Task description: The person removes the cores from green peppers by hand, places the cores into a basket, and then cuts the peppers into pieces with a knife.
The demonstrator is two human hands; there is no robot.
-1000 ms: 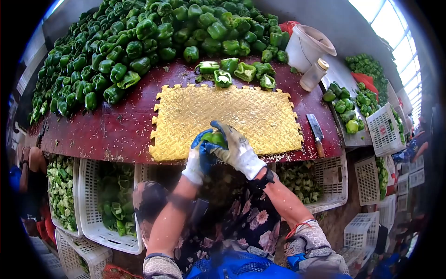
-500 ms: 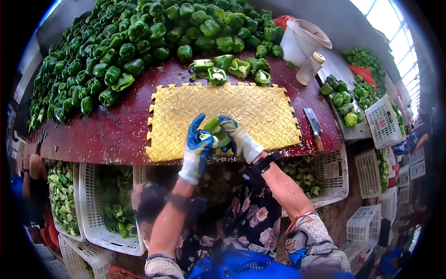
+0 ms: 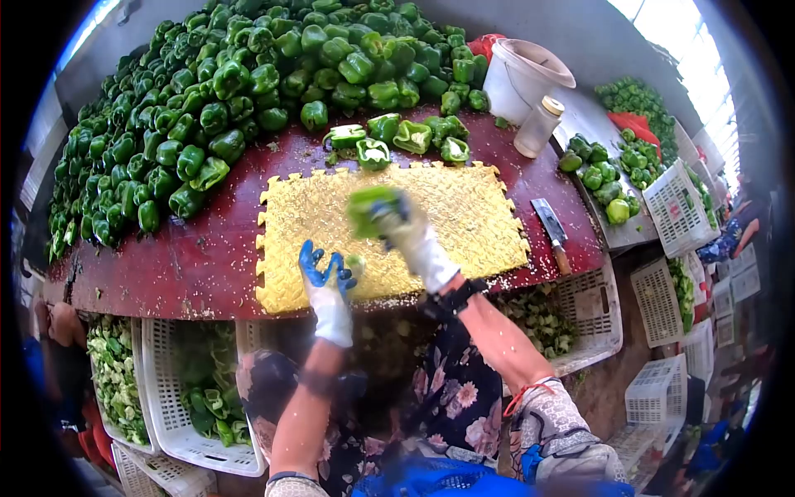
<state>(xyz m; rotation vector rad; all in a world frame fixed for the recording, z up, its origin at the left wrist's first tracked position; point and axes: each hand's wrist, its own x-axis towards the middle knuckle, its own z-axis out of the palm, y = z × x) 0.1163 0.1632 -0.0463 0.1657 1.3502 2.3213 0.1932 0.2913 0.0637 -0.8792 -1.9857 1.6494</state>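
My right hand (image 3: 402,222), in a white and blue glove, is closed on a green pepper (image 3: 372,211) above the yellow mat (image 3: 464,224); both are blurred by motion. My left hand (image 3: 325,277), gloved alike, has its fingers apart near the mat's front edge. Beside its fingertips is a small pale green piece (image 3: 356,264), blurred; I cannot tell whether they touch. Cut green peppers (image 3: 373,154) lie just behind the mat. A large heap of whole green peppers (image 3: 214,118) covers the back left of the dark red table (image 3: 166,273).
A cleaver (image 3: 550,224) lies right of the mat. Behind it stand a jar (image 3: 538,127) and a white bucket (image 3: 517,87). White crates (image 3: 153,373) with pepper pieces sit below the table's front edge. A person's bare knee (image 3: 66,325) shows at far left.
My right hand has lifted away from my left with the green pepper, up over the mat. My left hand has moved slightly left and down, and its fingers have spread.
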